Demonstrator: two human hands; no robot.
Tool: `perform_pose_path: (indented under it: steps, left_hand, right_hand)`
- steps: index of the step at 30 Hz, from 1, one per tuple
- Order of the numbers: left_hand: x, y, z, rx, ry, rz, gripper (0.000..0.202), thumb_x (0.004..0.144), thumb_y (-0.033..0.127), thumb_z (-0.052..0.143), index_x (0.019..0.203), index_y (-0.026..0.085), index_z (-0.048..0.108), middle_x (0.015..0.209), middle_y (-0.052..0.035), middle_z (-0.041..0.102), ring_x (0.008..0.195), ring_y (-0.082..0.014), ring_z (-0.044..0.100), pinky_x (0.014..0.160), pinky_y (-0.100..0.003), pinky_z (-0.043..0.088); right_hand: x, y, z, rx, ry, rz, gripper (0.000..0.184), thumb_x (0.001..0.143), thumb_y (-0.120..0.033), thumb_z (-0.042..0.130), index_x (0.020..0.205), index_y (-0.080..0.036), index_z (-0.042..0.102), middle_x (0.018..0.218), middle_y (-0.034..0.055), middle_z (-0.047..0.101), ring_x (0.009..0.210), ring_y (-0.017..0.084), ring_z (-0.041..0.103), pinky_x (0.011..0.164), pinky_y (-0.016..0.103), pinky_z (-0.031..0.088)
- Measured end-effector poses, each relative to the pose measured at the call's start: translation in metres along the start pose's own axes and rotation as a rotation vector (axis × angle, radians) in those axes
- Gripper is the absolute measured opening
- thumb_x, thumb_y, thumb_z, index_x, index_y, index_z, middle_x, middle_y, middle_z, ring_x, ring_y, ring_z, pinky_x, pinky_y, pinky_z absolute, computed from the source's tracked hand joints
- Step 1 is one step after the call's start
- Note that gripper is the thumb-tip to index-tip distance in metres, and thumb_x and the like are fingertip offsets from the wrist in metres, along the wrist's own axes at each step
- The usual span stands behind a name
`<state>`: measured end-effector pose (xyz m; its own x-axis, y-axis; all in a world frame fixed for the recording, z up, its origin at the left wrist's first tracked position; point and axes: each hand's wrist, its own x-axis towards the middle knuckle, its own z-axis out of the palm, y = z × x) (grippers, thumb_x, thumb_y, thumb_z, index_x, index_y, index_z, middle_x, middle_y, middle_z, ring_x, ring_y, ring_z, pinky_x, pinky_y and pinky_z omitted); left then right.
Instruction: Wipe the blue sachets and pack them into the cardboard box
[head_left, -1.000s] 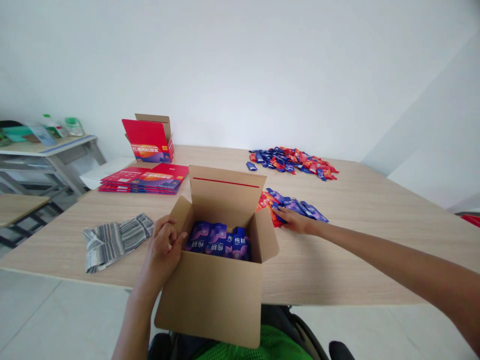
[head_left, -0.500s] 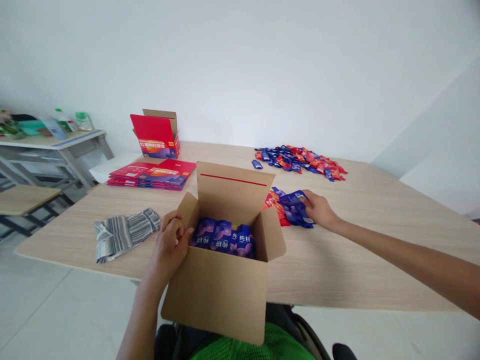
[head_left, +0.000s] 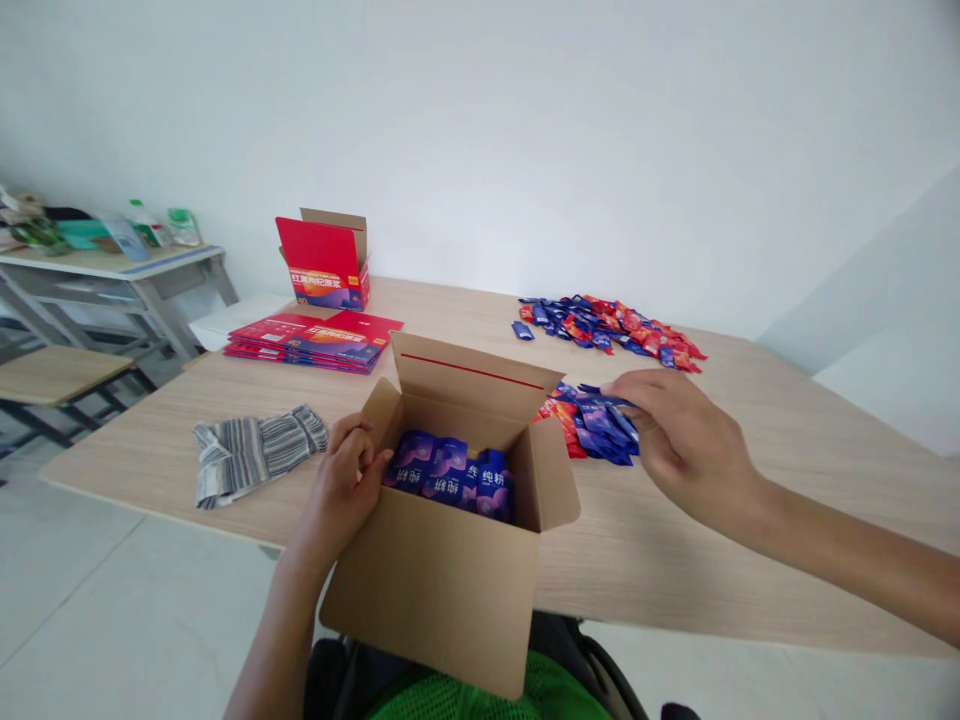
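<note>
An open cardboard box (head_left: 431,570) tilts toward me at the table's front edge, its flaps spread. My left hand (head_left: 349,490) is closed on its left side, thumb over the rim. Several dark blue sachets (head_left: 446,487) with white lettering lie inside. To the right of the box my right hand (head_left: 686,450) is raised, thumb and fingers pinching a blue sachet (head_left: 609,396) seen nearly edge-on. Beyond the fingertips a small pile of blue sachets (head_left: 606,432) rests on the table, with red sachets (head_left: 562,420) beside it, partly hidden by the box flap.
A larger heap of blue and red sachets (head_left: 600,325) lies at the back of the table (head_left: 757,430). Flattened red cartons (head_left: 315,340) are stacked at the left, before an open red box (head_left: 322,265). A striped cloth (head_left: 259,452) lies near the left front edge.
My right hand has lifted from the small pile toward me with a sachet in its fingers. My left hand keeps its hold on the box. The view has shifted slightly.
</note>
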<state>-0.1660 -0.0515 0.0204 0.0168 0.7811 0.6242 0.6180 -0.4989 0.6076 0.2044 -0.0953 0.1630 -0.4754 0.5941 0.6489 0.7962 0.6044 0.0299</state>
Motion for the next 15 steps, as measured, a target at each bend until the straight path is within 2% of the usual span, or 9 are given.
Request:
perform_pose_path:
  steps: [5,9,12,15]
  left_hand:
    - [0.000,0.000,0.001,-0.024,-0.009,-0.012,0.027,0.087,0.020,0.057,0.071,0.025,0.036,0.109,-0.0063,0.057,0.106,-0.0194,0.059,0.091,-0.032,0.048]
    - [0.000,0.001,0.001,-0.025,-0.019,-0.030,0.027,0.087,0.021,0.057,0.071,0.025,0.036,0.111,-0.0068,0.058,0.104,-0.0194,0.059,0.087,-0.031,0.049]
    - [0.001,0.001,0.001,-0.024,-0.009,-0.013,0.028,0.088,0.020,0.057,0.071,0.025,0.036,0.110,-0.0064,0.057,0.104,-0.0186,0.059,0.087,-0.030,0.048]
    - [0.001,0.000,0.002,-0.028,-0.001,0.004,0.029,0.087,0.018,0.058,0.071,0.025,0.035,0.109,-0.0059,0.057,0.103,-0.0182,0.059,0.088,-0.029,0.048]
  right_hand:
    - [0.005,-0.017,-0.008,0.006,0.057,-0.034,0.042,0.096,-0.010,0.044,0.131,-0.032,0.054,0.110,0.0075,0.065,0.101,0.026,0.066,0.084,0.040,0.055]
    - [0.014,-0.038,-0.007,0.117,-0.063,0.002,0.034,0.100,-0.016,0.045,0.129,-0.031,0.057,0.105,0.0062,0.068,0.095,0.024,0.068,0.080,0.036,0.056]
    - [0.030,-0.044,0.011,0.227,-0.163,0.072,0.031,0.102,-0.022,0.045,0.128,-0.027,0.061,0.108,0.0068,0.072,0.097,0.024,0.069,0.085,0.037,0.056]
    - [0.054,-0.033,0.037,0.316,-0.248,0.108,0.033,0.100,-0.021,0.047,0.128,-0.023,0.064,0.124,0.0086,0.072,0.110,0.026,0.068,0.097,0.042,0.053]
